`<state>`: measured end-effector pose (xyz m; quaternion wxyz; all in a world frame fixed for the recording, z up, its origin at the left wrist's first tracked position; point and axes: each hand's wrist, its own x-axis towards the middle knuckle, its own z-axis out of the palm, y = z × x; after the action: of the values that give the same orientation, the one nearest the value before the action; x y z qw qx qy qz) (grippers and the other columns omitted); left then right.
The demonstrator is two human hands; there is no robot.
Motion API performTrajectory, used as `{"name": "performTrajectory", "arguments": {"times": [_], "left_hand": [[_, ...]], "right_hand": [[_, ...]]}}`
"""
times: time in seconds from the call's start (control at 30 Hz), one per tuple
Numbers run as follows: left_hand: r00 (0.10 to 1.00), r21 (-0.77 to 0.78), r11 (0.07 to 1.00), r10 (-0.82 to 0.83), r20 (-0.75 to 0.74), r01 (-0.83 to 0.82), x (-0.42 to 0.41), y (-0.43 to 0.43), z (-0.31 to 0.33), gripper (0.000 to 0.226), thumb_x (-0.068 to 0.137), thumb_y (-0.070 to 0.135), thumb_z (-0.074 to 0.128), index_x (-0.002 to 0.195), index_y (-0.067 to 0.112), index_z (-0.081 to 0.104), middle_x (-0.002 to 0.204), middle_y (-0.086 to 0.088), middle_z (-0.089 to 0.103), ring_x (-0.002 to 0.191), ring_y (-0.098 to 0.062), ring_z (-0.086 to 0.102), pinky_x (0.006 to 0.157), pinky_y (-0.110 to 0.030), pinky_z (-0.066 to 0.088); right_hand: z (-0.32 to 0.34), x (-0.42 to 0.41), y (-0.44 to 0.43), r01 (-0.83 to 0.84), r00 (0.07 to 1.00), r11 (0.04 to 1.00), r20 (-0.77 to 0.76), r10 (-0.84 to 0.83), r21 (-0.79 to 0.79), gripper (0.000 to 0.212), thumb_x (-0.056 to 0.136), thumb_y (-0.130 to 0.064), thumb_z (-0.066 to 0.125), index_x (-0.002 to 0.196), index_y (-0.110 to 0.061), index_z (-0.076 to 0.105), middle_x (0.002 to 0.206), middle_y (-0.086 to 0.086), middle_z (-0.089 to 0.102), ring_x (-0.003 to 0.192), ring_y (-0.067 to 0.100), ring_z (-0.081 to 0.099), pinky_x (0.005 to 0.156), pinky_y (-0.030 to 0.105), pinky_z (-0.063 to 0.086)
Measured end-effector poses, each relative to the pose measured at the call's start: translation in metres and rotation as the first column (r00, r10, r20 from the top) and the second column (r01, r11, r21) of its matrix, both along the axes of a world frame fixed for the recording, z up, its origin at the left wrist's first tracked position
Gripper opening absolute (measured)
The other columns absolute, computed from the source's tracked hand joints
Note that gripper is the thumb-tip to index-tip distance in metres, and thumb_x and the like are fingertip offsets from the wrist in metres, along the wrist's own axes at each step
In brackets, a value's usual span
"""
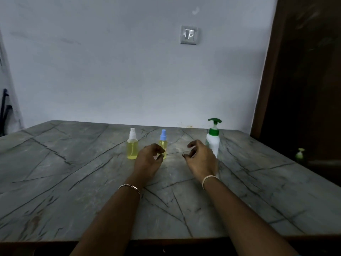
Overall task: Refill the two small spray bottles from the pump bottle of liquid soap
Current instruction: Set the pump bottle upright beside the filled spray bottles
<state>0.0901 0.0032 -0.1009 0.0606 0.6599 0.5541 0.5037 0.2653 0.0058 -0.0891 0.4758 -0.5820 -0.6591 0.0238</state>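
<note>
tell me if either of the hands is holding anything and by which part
Nothing is held: the left hand and right hand are both open and empty.

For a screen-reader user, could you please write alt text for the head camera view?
Two bare hands, left hand and right hand, hover open over a grey marble table, holding nothing. Behind them stand a white-capped spray bottle, a blue-capped spray bottle and a green-topped pump bottle.
</note>
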Motion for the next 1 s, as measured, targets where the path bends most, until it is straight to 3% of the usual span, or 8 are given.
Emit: {"name": "performTrajectory", "arguments": {"times": [0.13,0.27,0.37,0.5,0.7,0.87,1.0], "left_hand": [[0.995,-0.084,0.995,-0.059,-0.076,0.053,0.003,-0.003,-0.003,0.012,0.081,0.010,0.069,0.087,0.020,0.067,0.082,0.009,0.067,0.076,-0.007,0.063,0.078,-0.027,0.053],[0.987,-0.158,0.986,-0.068,-0.145,0.045,0.004,-0.008,-0.001,0.015,0.081,0.014,0.067,0.081,0.029,0.064,0.079,0.010,0.065,0.070,-0.001,0.059,0.063,-0.007,0.041],[0.987,-0.197,0.980,-0.064,-0.147,0.034,0.005,-0.009,0.000,0.011,0.081,0.019,0.069,0.082,0.029,0.065,0.079,0.011,0.064,0.073,-0.002,0.060,0.063,-0.008,0.040],[0.986,-0.221,0.974,-0.079,-0.145,0.045,0.004,-0.009,-0.002,0.014,0.080,0.034,0.071,0.090,0.025,0.068,0.078,0.015,0.063,0.072,0.003,0.058,0.061,-0.007,0.039],[0.985,-0.230,0.973,-0.072,-0.158,0.034,0.004,-0.006,-0.003,0.015,0.082,0.033,0.070,0.094,0.024,0.068,0.083,0.013,0.065,0.075,0.001,0.059,0.063,-0.009,0.041],[0.983,-0.246,0.969,-0.071,-0.166,0.028,0.003,-0.005,-0.002,0.014,0.083,0.031,0.069,0.095,0.025,0.068,0.088,0.011,0.067,0.079,-0.001,0.059,0.068,-0.014,0.044],[0.983,-0.254,0.967,-0.073,-0.171,0.028,0.003,-0.005,-0.003,0.014,0.083,0.031,0.069,0.096,0.025,0.068,0.088,0.012,0.066,0.082,-0.002,0.061,0.070,-0.015,0.045]], "right_hand": [[0.008,0.012,-0.018,0.193,0.963,0.923,0.115,-0.243,0.334,0.053,0.064,-0.021,0.084,0.106,-0.021,0.052,0.106,0.005,0.058,0.102,0.027,0.055,0.084,0.041,0.043],[0.004,0.018,-0.018,0.317,0.948,0.911,-0.069,-0.310,0.264,0.085,0.059,-0.022,0.087,0.129,-0.018,0.039,0.136,0.012,0.041,0.126,0.032,0.037,0.097,0.051,0.036],[-0.005,0.025,-0.013,0.317,0.941,0.940,-0.168,-0.294,0.128,0.096,0.059,-0.024,0.088,0.137,-0.010,0.034,0.139,0.015,0.037,0.130,0.033,0.035,0.102,0.048,0.034],[-0.010,0.030,-0.005,0.279,0.935,0.960,-0.236,-0.265,0.031,0.085,0.067,-0.020,0.085,0.134,-0.006,0.035,0.132,0.017,0.044,0.120,0.036,0.046,0.097,0.045,0.041],[0.002,0.044,0.013,0.144,0.950,0.988,-0.271,-0.153,-0.054,0.053,0.076,-0.015,0.077,0.117,-0.009,0.043,0.119,0.014,0.058,0.108,0.036,0.058,0.084,0.039,0.047],[0.004,0.052,0.026,-0.054,0.912,0.992,-0.409,0.001,-0.117,0.047,0.075,-0.005,0.076,0.112,-0.009,0.046,0.114,0.011,0.063,0.105,0.030,0.061,0.084,0.032,0.046],[0.007,0.053,0.035,-0.252,0.824,0.952,-0.555,0.117,-0.174,0.050,0.075,0.005,0.073,0.114,-0.010,0.047,0.111,0.010,0.062,0.098,0.023,0.058,0.085,0.032,0.045]]}}
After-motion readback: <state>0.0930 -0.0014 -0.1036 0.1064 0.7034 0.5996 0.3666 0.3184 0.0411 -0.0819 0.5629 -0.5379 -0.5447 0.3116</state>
